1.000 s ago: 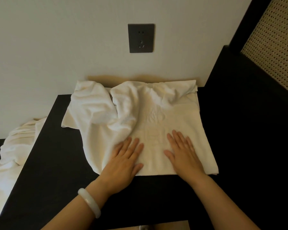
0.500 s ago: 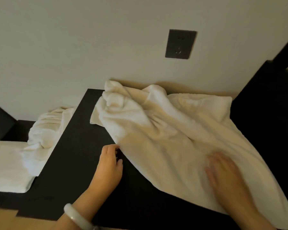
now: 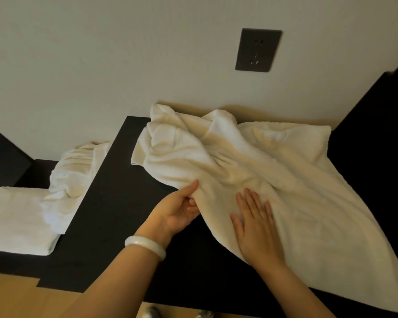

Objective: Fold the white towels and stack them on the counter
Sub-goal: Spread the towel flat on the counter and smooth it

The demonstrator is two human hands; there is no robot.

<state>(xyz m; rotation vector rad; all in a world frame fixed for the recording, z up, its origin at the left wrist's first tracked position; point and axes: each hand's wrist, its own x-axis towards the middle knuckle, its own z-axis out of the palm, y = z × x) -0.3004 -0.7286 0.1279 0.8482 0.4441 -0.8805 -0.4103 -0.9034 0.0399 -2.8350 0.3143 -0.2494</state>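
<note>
Your left hand (image 3: 177, 214) is turned palm-up at the near left border of the white towel (image 3: 285, 175). Its thumb lies on top of the cloth and its fingers (image 3: 192, 208) curl beneath. The border is pinched between them and raised slightly off the tabletop (image 3: 115, 203). A pale bangle (image 3: 145, 246) sits on that wrist. Your right hand (image 3: 256, 230) lies palm-down on the white towel just beside the left hand. Its fingers (image 3: 251, 203) are straight and slightly spread, pressing the cloth flat and grasping nothing.

The white towel is rumpled and unfolded. It covers the tabletop from the back edge toward the front right corner, with the bunched part near the back left corner. The tabletop is dark. Beyond its left edge, on a lower surface (image 3: 41, 173), a crumpled towel (image 3: 74, 173) lies against the wall (image 3: 101, 65), touching a folded towel (image 3: 16, 221) nearer the front. A dark socket plate (image 3: 257, 50) is set in the wall above the back edge. A dark panel (image 3: 377, 134) rises at the right edge. A light wood floor (image 3: 9, 294) shows below the front edge.
</note>
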